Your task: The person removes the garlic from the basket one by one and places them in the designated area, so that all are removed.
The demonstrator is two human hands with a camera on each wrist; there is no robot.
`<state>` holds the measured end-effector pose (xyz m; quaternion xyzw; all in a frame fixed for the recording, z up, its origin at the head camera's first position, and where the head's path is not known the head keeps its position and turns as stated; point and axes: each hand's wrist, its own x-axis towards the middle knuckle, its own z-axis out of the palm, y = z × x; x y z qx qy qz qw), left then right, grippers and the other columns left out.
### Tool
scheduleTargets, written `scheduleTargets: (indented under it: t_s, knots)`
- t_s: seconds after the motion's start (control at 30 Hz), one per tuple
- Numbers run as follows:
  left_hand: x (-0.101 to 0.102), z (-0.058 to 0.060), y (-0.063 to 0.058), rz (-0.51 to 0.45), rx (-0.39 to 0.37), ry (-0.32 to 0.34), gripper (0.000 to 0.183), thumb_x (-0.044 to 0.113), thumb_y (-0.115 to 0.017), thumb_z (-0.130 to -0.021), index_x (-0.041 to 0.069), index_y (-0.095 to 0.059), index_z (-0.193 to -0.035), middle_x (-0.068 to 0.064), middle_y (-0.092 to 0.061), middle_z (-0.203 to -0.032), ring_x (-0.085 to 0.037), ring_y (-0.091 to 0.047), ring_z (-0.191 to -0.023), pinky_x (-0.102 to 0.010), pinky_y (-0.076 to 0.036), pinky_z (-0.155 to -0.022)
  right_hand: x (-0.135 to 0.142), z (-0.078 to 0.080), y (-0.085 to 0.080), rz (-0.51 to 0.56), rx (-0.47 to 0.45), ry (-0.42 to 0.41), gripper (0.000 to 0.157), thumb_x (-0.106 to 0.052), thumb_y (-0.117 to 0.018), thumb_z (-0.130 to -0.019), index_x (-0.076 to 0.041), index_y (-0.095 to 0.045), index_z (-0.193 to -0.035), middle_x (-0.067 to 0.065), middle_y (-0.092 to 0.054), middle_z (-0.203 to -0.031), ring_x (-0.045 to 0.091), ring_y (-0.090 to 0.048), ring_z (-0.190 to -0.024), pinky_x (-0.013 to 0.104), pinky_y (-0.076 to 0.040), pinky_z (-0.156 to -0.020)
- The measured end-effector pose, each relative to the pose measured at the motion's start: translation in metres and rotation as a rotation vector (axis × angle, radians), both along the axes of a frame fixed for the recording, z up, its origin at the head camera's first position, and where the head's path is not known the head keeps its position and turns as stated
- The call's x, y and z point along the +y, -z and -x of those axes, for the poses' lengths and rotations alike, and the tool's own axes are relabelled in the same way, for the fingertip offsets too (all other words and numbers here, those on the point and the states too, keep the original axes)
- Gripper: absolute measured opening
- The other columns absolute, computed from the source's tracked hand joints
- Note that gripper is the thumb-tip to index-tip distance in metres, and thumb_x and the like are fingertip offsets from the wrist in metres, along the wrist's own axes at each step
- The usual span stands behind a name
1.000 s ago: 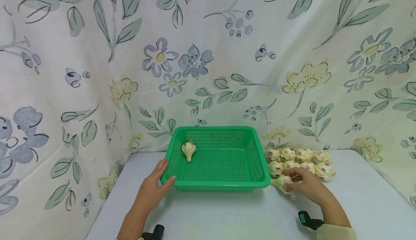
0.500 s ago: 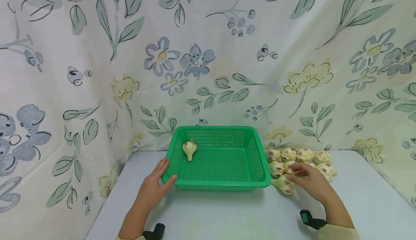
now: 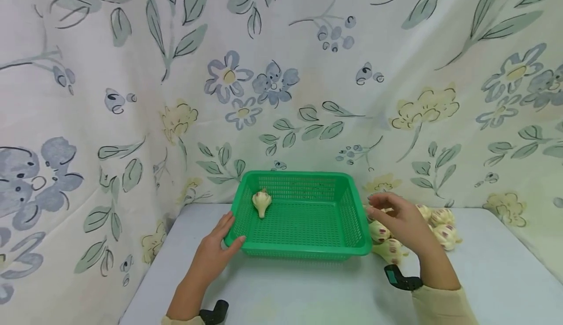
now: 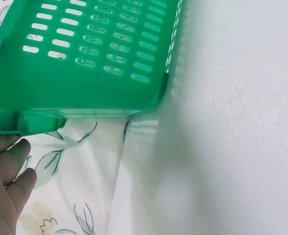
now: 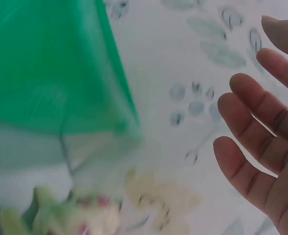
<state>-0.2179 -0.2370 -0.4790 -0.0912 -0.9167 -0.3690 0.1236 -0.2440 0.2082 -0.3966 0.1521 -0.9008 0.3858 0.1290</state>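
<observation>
A green perforated plastic basket (image 3: 303, 251) stands on the table with one garlic bulb (image 3: 261, 201) in its left part. At its front left corner, my left hand (image 3: 214, 255) touches the rim with its fingers spread and extended. In the left wrist view those fingers (image 4: 16, 161) lie beside the basket's rim. My right hand (image 3: 402, 222) is raised over the garlic at the basket's right, fingers bent loosely and holding nothing. The right wrist view shows its fingers (image 5: 252, 125) apart. Below it lies the nearest garlic bulb (image 3: 390, 250); the hand hides several others.
Several more garlic bulbs (image 3: 445, 236) sit grouped on the table's right side, close to the basket's right wall. A white cloth covers the table (image 3: 303, 295). Behind it hangs a floral curtain (image 3: 325, 90).
My right hand has let go of the front garlic bulb, then risen and moved away over the rows towards the basket. The left hand keeps its place at the corner. The head view has shifted slightly.
</observation>
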Motion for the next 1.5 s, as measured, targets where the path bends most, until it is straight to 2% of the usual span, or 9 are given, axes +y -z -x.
scheduleTargets:
  t_s: [0.13,0.3,0.43,0.53,0.7,1.0,1.2,1.3,1.5]
  knots:
    - [0.0,0.0,-0.001,0.008,-0.009,-0.001,0.075,0.049,-0.065,-0.092,0.006,-0.042,-0.149,-0.006,-0.033,-0.16,-0.028,-0.028,-0.148,-0.053,-0.031,-0.115,-0.032,0.011,-0.027,-0.01,0.064,-0.119,0.025,-0.027,-0.064,-0.097,-0.014,-0.065,-0.119,0.0,-0.066,-0.112,0.009,-0.06,-0.098,0.027,-0.054,-0.081]
    - [0.001,0.0,-0.003,-0.001,0.002,-0.009,0.071,0.041,-0.068,-0.092,0.005,-0.043,-0.149,-0.006,-0.033,-0.159,-0.028,-0.029,-0.148,-0.054,-0.032,-0.114,-0.076,0.028,-0.06,-0.056,0.128,-0.276,0.026,-0.027,-0.068,-0.095,-0.016,-0.067,-0.118,-0.002,-0.066,-0.114,0.017,-0.061,-0.101,0.038,-0.054,-0.083]
    - [0.002,0.001,-0.002,-0.004,-0.001,-0.007,0.072,0.044,-0.067,-0.093,0.006,-0.043,-0.149,-0.003,-0.032,-0.16,-0.027,-0.029,-0.148,-0.052,-0.032,-0.115,-0.107,0.045,-0.072,-0.101,0.127,-0.367,0.028,-0.029,-0.069,-0.094,-0.016,-0.067,-0.119,-0.003,-0.066,-0.114,0.016,-0.059,-0.102,0.04,-0.053,-0.085]
    - [0.002,0.0,-0.001,-0.004,-0.003,-0.009,0.074,0.048,-0.065,-0.093,0.007,-0.042,-0.149,-0.002,-0.032,-0.16,-0.027,-0.028,-0.148,-0.052,-0.032,-0.115,-0.13,0.059,-0.073,-0.166,0.076,-0.411,0.03,-0.03,-0.069,-0.094,-0.017,-0.066,-0.12,-0.004,-0.065,-0.114,0.016,-0.058,-0.102,0.038,-0.052,-0.087]
    - [0.0,-0.001,0.0,-0.012,0.008,-0.008,0.075,0.051,-0.064,-0.092,0.005,-0.043,-0.149,-0.005,-0.033,-0.16,-0.027,-0.029,-0.147,-0.052,-0.032,-0.114,-0.168,0.086,-0.065,-0.314,-0.026,-0.447,0.032,-0.033,-0.067,-0.095,-0.017,-0.064,-0.123,-0.001,-0.062,-0.119,0.018,-0.058,-0.11,0.038,-0.051,-0.093]
    - [0.001,0.004,0.003,-0.015,-0.03,-0.008,0.079,0.059,-0.061,-0.091,0.01,-0.042,-0.15,0.002,-0.031,-0.16,-0.021,-0.028,-0.148,-0.048,-0.032,-0.115,-0.215,0.127,-0.031,-0.519,-0.129,-0.459,0.037,-0.029,-0.067,-0.095,-0.018,-0.061,-0.13,0.002,-0.057,-0.136,0.022,-0.053,-0.127,0.041,-0.047,-0.102]
    - [0.004,0.004,0.001,-0.01,-0.013,-0.001,0.077,0.058,-0.06,-0.091,0.011,-0.043,-0.15,0.004,-0.031,-0.16,-0.019,-0.029,-0.148,-0.048,-0.034,-0.115,-0.234,0.137,-0.001,-0.613,-0.241,-0.49,0.054,-0.015,-0.073,-0.09,-0.017,-0.054,-0.141,0.006,-0.048,-0.149,0.027,-0.043,-0.138,0.047,-0.041,-0.11]
    - [0.003,0.003,0.002,-0.006,0.003,-0.007,0.075,0.055,-0.062,-0.092,0.01,-0.044,-0.149,0.005,-0.032,-0.159,-0.02,-0.03,-0.147,-0.049,-0.034,-0.115,-0.242,0.138,0.011,-0.695,-0.246,-0.498,0.064,-0.012,-0.077,-0.086,-0.02,-0.051,-0.145,0.003,-0.041,-0.155,0.027,-0.037,-0.143,0.047,-0.036,-0.115]
    - [0.003,0.003,-0.002,-0.006,-0.01,-0.018,0.075,0.052,-0.064,-0.092,0.01,-0.043,-0.149,0.003,-0.033,-0.16,-0.021,-0.03,-0.147,-0.05,-0.034,-0.114,-0.252,0.139,0.02,-0.81,-0.263,-0.472,0.078,-0.011,-0.077,-0.086,-0.032,-0.04,-0.151,-0.004,-0.023,-0.164,0.033,-0.027,-0.148,0.052,-0.032,-0.116]
